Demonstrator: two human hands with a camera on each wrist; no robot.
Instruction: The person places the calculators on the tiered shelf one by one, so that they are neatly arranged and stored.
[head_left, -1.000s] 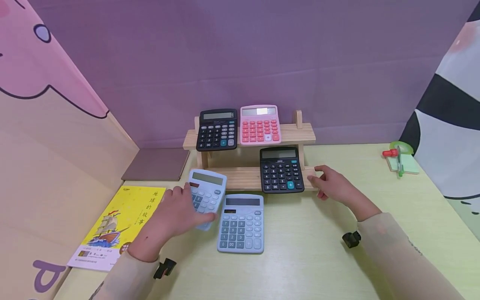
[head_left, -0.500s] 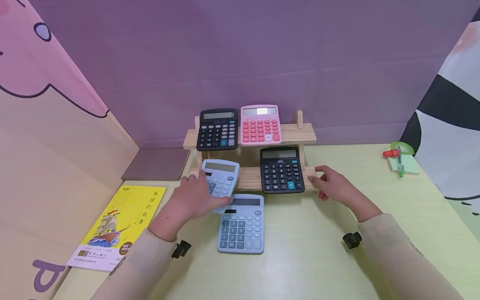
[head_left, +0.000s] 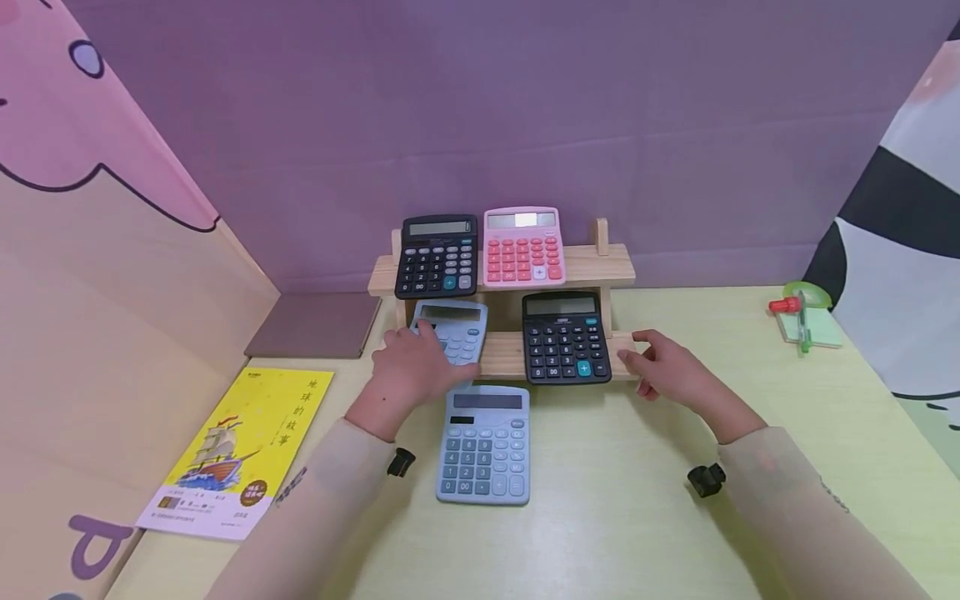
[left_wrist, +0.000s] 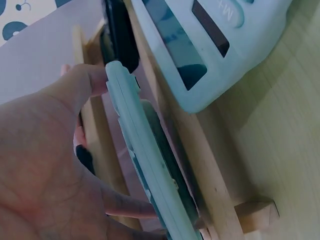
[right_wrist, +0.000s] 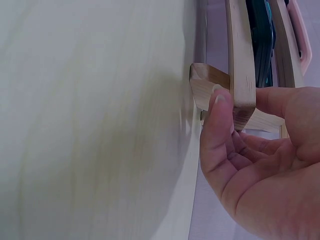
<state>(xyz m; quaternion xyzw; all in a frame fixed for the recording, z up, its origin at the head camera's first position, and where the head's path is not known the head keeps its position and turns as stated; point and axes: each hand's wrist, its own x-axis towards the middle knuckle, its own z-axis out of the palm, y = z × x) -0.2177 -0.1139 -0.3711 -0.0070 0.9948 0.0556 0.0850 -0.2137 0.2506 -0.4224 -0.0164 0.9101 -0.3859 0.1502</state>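
Note:
My left hand holds a light blue calculator by its edges, thumb on one side and fingers on the other. This calculator leans back at the left of the lower tier of a wooden two-tier rack; its lower edge is partly hidden by my thumb. At the rack's right end, my right hand pinches the lower board between thumb and fingers. A black calculator stands on that tier, near my right hand. Just in front of the rack, a second light blue calculator lies on the table.
Another black calculator and a pink calculator stand on the upper tier. A yellow book and a brown notebook lie at left. Notepaper with a red-capped pen lies far right, near the printed cloth.
My left hand has carried the light blue calculator away from me and rightward, from over the table onto the lower tier. My right hand has stayed at the board's end.

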